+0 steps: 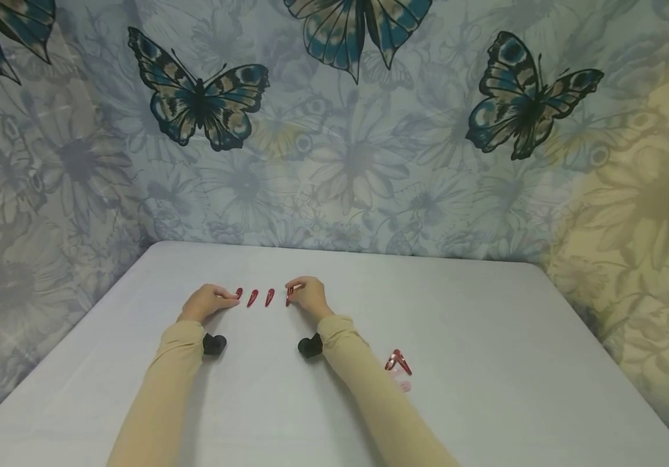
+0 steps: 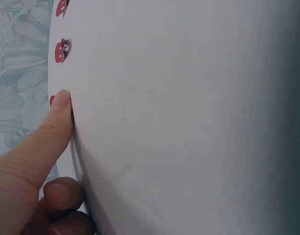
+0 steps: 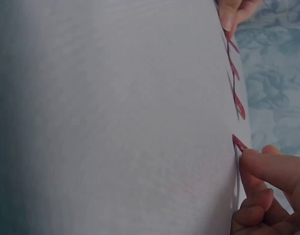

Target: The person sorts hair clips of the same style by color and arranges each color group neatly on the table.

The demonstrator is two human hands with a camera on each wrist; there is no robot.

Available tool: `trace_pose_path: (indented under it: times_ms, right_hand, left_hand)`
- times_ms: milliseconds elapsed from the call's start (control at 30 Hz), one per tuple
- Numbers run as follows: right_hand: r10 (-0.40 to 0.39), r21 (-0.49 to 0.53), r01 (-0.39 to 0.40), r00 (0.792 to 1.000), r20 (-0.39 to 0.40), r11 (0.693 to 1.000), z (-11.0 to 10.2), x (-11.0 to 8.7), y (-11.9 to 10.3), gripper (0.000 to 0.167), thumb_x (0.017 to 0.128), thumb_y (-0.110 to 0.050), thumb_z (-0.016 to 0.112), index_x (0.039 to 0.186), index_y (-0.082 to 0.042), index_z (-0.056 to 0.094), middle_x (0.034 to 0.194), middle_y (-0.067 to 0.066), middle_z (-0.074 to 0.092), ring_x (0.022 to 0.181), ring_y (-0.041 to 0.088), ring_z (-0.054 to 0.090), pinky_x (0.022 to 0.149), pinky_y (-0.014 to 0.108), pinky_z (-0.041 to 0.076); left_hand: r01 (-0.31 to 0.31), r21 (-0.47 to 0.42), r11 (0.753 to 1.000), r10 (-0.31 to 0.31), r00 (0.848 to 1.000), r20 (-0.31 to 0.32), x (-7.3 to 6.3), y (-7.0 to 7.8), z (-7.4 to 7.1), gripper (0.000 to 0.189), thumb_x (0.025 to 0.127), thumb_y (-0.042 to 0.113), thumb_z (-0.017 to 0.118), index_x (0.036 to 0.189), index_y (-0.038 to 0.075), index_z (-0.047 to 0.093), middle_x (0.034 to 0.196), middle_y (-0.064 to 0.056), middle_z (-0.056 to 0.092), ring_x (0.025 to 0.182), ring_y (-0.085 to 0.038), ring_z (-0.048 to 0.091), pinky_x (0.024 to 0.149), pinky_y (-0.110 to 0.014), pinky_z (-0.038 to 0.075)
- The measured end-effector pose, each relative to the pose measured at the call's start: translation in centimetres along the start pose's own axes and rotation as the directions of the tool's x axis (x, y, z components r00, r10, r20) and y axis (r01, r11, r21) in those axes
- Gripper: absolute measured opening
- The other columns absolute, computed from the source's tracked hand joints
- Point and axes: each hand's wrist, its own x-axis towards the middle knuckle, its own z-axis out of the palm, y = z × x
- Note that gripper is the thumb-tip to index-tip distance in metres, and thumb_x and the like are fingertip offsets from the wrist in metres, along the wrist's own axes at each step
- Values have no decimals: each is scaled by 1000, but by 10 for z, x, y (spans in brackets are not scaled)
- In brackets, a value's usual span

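- Head: four red clips (image 1: 270,298) stand in a row between the left hand (image 1: 208,302) and the right hand (image 1: 309,296); their long axes run away from the person, far ends leaning right.
- The left hand's fingertips touch the first clip; whether they pinch it, I cannot tell. The right hand pinches the fourth, and two lie in between.
- Nearer the person than the right hand, just right of its sleeve (image 1: 354,363), two more red clips make a V whose tip points away from the person, with pink pieces (image 1: 405,386) at its near side, too small to count.
- Left wrist: three red clips show. The left thumb tip mostly covers one; two are beyond it.
- Right wrist: four red clips show, slanting alike. One is between the right thumb and a finger; three lead from there to the left fingertips.
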Motion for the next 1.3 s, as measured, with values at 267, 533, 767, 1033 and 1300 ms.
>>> trace_pose_path:
  times_ms: [267, 533, 767, 1033, 1300]
  right_hand:
    - [-77, -42, 77, 997, -13, 996, 6, -2, -1, 29, 78, 12, 70, 105, 4, 66, 81, 21, 69, 65, 13, 54, 60, 18, 42]
    - [-92, -64, 90, 995, -29, 994, 6, -7, -3, 27, 78, 10, 71, 104, 5, 70, 82, 20, 69, 68, 17, 59, 62, 21, 46]
    - [-36, -26, 35, 999, -29, 999, 9, -4, -3, 27, 78, 9, 71, 105, 8, 71, 86, 21, 70, 72, 18, 61, 63, 21, 49]
    - [-1, -29, 0, 999, -33, 1000, 9, -3, -2, 28, 80, 6, 71, 108, 7, 70, 91, 21, 71, 81, 24, 65, 70, 26, 53]
    - [0, -4, 0, 1000, -21, 1000, 8, -7, -5, 31, 80, 2, 73, 109, 8, 69, 97, 22, 73, 87, 30, 70, 73, 28, 55]
  left_hand:
    - [15, 14, 1000, -15, 1000, 8, -1, 3, -3, 29, 88, 26, 71, 106, 3, 73, 131, -24, 60, 123, -44, 52, 104, -55, 39]
    - [22, 15, 1000, -22, 1000, 19, -2, 4, -2, 30, 88, 26, 71, 107, 3, 73, 131, -24, 60, 122, -43, 53, 103, -54, 40]
    - [18, 25, 1000, -18, 1000, 10, -3, 4, -4, 29, 88, 26, 71, 106, 3, 73, 129, -25, 61, 119, -43, 54, 98, -53, 42]
    - [24, 24, 999, -24, 1000, -3, 0, 4, 1, 29, 87, 27, 72, 103, 3, 74, 128, -24, 62, 116, -42, 57, 99, -53, 43]
    - [30, 30, 999, -30, 1000, -4, 2, 0, 1, 28, 87, 27, 72, 103, 3, 74, 127, -24, 62, 117, -43, 56, 101, -54, 42]
